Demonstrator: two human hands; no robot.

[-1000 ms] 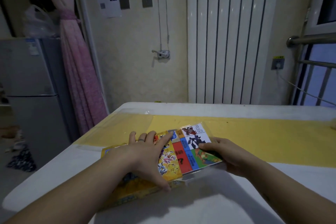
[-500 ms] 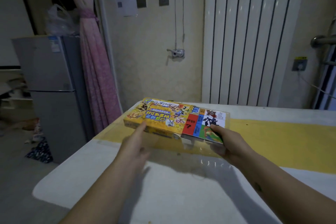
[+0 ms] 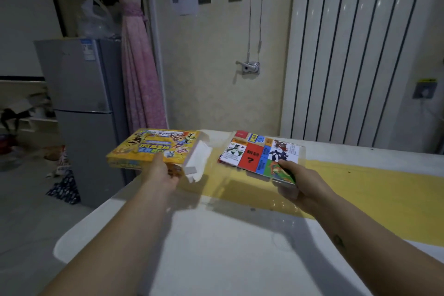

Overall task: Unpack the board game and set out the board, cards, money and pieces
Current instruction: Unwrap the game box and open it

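Observation:
My left hand (image 3: 160, 173) grips the yellow game box sleeve (image 3: 153, 149) by its near edge and holds it in the air over the table's left side. Its open right end shows a white inside. My right hand (image 3: 298, 182) holds a clear plastic tray (image 3: 288, 185) with the folded colourful game board (image 3: 262, 156) on top, thumb pressed on the board's green corner. Sleeve and tray are apart, with a gap between them. What lies under the board in the tray is hidden.
The white table (image 3: 216, 247) carries a yellow strip (image 3: 360, 192) across its middle. A grey fridge (image 3: 84, 108) and a pink curtain (image 3: 141, 79) stand off the table's left end. A white radiator (image 3: 348, 55) covers the wall behind.
The box was lifted off the table. The tray with the board has slid out of the yellow sleeve to the right, and my hands have moved apart.

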